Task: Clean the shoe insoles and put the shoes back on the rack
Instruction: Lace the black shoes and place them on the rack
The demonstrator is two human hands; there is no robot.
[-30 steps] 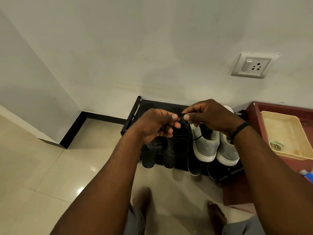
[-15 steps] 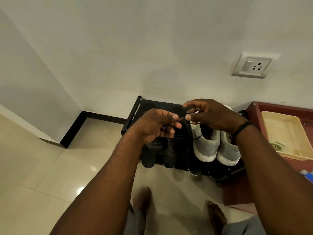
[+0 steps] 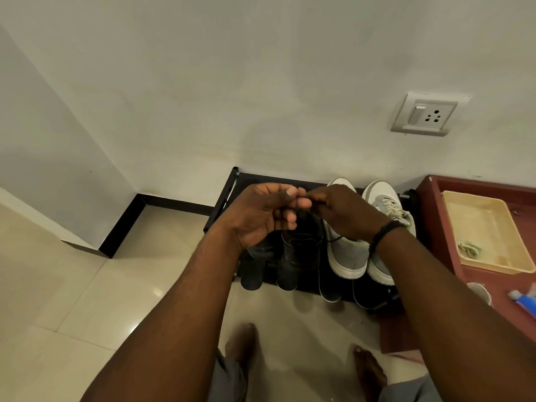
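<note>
Pale tiled floor (image 3: 87, 300) and white wall (image 3: 203, 82), with black rack (image 3: 232, 181) low against that wall

On rack: two black boots (image 3: 301, 250) at left part, just beside them two grey sneakers (image 3: 345, 256) at right part, toes to wall, heels toward viewer

Below sneaker heels, at rack's front edge: two dark insoles (image 3: 330, 288), tips sticking out past it

Right of rack: red stand (image 3: 435, 227) bearing yellow tray (image 3: 452, 210), crumpled cloth (image 3: 468, 247) inside; tube (image 3: 522, 300) nearer on same stand. Socket (image 3: 425, 114) on wall above and right of rack

Above boots: left hand (image 3: 261, 216) and right hand (image 3: 345, 213) brought together, fingertips meeting, fingers curled narrow. Thin black lace (image 3: 338, 238) trailing from under right hand across nearer sneaker. Seemingly pinched between both hands, though the pinch itself too dark to confirm; likely tying or tidying a boot lace

Handling, as judgement only: lace limp, light, slippery, best pinched near its end, kept taut. Boots stiff, heavier, best gripped at collar or heel. Sneakers lighter, soft uppers, heel a safe hold. Insoles thin, floppy, best pinched at heel end and slid in flat to avoid folding

Shoes all on rack already; insoles apparently not yet back inside
</note>
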